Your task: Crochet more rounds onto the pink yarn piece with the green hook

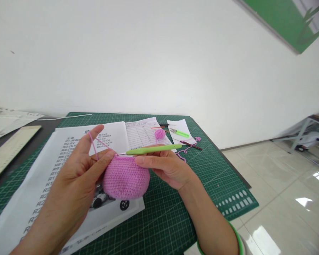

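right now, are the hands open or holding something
Left hand: closed on the pink crocheted piece, yarn looped over one finger.
Right hand: closed on the green crochet hook, thumb against the piece.

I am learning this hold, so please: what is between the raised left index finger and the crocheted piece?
The head view shows a pink yarn strand sloping from the left index finger down to the crocheted piece.

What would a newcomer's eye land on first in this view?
Probably the pink crocheted piece, held between the left hand and right hand near the centre. Next, the bright green crochet hook along its top edge. Beyond them, a pink yarn ball sits at the right edge of the lined sheet.
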The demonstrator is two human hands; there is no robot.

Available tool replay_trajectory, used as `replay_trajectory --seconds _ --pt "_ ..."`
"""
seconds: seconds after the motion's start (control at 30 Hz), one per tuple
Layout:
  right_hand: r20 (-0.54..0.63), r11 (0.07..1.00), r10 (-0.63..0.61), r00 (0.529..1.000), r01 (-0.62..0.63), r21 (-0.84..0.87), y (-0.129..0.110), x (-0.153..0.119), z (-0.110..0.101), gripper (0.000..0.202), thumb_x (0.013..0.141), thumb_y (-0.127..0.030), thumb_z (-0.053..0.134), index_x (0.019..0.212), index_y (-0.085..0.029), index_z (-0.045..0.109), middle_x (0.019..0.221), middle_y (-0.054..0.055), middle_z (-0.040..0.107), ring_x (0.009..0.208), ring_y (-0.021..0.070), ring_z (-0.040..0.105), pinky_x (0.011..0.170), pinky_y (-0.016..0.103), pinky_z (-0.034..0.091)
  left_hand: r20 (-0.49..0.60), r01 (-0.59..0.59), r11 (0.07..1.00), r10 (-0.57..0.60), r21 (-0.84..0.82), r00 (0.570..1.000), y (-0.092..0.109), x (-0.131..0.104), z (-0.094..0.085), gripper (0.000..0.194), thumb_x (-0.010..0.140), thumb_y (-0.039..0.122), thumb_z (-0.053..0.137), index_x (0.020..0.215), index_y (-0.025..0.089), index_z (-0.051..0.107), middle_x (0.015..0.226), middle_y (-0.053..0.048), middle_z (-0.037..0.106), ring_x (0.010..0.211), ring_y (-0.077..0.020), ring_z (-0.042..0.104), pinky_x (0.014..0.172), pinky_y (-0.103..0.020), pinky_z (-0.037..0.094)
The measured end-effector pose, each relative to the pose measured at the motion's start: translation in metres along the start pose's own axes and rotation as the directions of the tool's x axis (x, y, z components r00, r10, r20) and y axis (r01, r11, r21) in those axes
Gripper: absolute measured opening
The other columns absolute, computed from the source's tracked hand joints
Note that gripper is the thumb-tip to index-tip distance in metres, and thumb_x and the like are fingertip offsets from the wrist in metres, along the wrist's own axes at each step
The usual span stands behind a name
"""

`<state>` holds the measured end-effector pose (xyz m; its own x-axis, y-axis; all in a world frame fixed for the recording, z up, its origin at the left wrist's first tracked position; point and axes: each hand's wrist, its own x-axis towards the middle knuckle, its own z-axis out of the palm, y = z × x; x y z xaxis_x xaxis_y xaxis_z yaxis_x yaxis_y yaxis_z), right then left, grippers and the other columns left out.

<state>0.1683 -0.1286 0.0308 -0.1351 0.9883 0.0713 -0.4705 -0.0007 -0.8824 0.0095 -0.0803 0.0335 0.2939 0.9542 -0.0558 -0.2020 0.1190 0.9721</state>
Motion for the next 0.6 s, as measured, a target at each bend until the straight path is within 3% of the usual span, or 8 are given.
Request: replay_trajectory --seconds 0.17,0.33,0.43,0.6 --pt "0.072 0.999 -0.017 0.997 0.021 -0.047 0.004 0.002 -0.001 0.038 0.075 -0.022 0.069 0.113 -0.025 0.065 0.114 0.0 0.068 0.109 0.0152 0.06 0.11 0.035 0.036 0.023 0.022 1.0 -0.022 -0.004 0.999 0.002 0.0 0.001 0.066 0.066 0.024 0.075 0.127 0.039 0.053 0.078 0.002 0.076 0.057 -0.0135 0.064 0.051 -0.016 0.054" --pt "0.104 0.995 0.006 0.995 0.005 -0.104 0.009 0.004 -0.001 0.027 0.075 -0.027 0.069 0.102 -0.025 0.068 0.116 -0.001 0.066 0.112 0.015 0.058 0.112 0.037 0.033 0.019 0.047 0.999 -0.047 0.009 0.999 0.002 0.0 0.0 0.072 0.065 0.025 0.076 0.13 0.038 0.05 0.068 0.004 0.072 0.049 -0.0129 0.058 0.042 -0.015 0.047" --pt "0.097 0.997 0.046 0.994 -0.039 -0.071 0.011 0.005 -0.001 0.03 0.075 -0.027 0.071 0.105 -0.026 0.067 0.113 -0.001 0.068 0.108 0.0126 0.06 0.112 0.034 0.031 0.017 0.05 0.999 -0.05 0.014 0.999 0.0 0.0 0.0 0.069 0.066 0.026 0.074 0.129 0.038 0.05 0.067 0.004 0.069 0.048 -0.0133 0.055 0.039 -0.015 0.045" --pt "0.078 0.999 0.044 0.996 -0.045 0.008 0.011 0.006 0.001 0.025 0.07 -0.024 0.074 0.094 -0.022 0.07 0.108 0.002 0.069 0.106 0.0165 0.061 0.112 0.038 0.032 0.025 0.05 0.999 -0.05 0.014 0.998 -0.001 0.001 0.0 0.065 0.068 0.027 0.073 0.128 0.036 0.052 0.065 0.002 0.067 0.049 -0.0166 0.058 0.041 -0.019 0.049"
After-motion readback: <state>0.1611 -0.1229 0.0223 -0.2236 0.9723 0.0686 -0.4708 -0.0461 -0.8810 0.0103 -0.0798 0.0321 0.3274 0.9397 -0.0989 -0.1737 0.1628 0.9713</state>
